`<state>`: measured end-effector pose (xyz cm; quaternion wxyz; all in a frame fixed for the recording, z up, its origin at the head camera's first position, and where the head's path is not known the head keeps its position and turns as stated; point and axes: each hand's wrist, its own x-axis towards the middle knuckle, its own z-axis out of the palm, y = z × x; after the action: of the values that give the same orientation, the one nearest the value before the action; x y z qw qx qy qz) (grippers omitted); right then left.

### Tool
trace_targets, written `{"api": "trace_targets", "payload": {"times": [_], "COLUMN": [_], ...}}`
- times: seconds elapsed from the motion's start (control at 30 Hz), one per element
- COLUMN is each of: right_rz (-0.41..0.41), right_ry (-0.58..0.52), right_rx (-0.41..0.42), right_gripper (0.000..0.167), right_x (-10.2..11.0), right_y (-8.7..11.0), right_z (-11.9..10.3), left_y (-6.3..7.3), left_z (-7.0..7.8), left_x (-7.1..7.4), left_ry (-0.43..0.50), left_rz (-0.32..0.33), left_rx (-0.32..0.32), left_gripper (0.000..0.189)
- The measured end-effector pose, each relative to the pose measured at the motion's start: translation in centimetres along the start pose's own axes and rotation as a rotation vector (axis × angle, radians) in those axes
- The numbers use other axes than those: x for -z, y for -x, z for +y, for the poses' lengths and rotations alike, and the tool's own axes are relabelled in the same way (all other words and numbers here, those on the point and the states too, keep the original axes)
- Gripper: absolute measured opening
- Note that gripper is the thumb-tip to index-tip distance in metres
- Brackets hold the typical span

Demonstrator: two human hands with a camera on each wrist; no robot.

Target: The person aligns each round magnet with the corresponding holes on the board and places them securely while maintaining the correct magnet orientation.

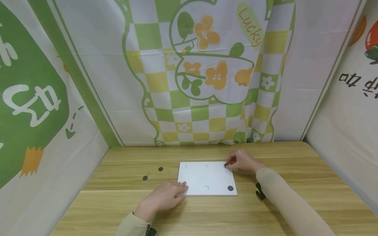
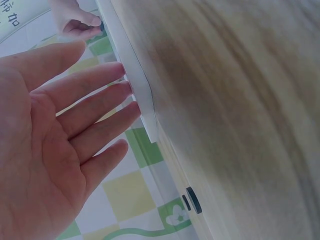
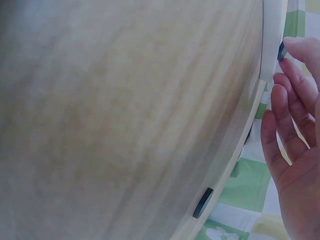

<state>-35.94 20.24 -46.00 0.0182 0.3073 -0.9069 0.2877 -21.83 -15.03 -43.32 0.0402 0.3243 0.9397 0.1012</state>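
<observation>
The left hand (image 1: 164, 197), fingers extended, is rested on the rectangular white board (image 1: 205, 177) (wood-grained counter (image 1: 212, 216) beneath); a round black disc (image 3: 281, 51) is pinched by the right hand (image 1: 243, 161) at the board's far right corner.

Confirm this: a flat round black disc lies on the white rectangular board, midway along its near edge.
Not midway: in the head view, the flat round black disc lies on the white rectangular board at the right end of its near edge.
</observation>
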Motion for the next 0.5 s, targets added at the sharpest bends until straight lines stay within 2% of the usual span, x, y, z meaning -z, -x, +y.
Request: {"api": "trace_targets", "payload": {"times": [0.5], "right_rz": [0.009], "right_ry": [0.020], "right_rx": [0.011], "right_gripper": [0.011], "right_x": [-0.14], "right_y": [-0.07], "right_z": [0.21], "left_y": [-0.10], "left_z": [-0.18], "left_x": [-0.08], "left_ry": [-0.001], "left_rz": [-0.002], "left_rx": [-0.008], "left_gripper": [0.040]}}
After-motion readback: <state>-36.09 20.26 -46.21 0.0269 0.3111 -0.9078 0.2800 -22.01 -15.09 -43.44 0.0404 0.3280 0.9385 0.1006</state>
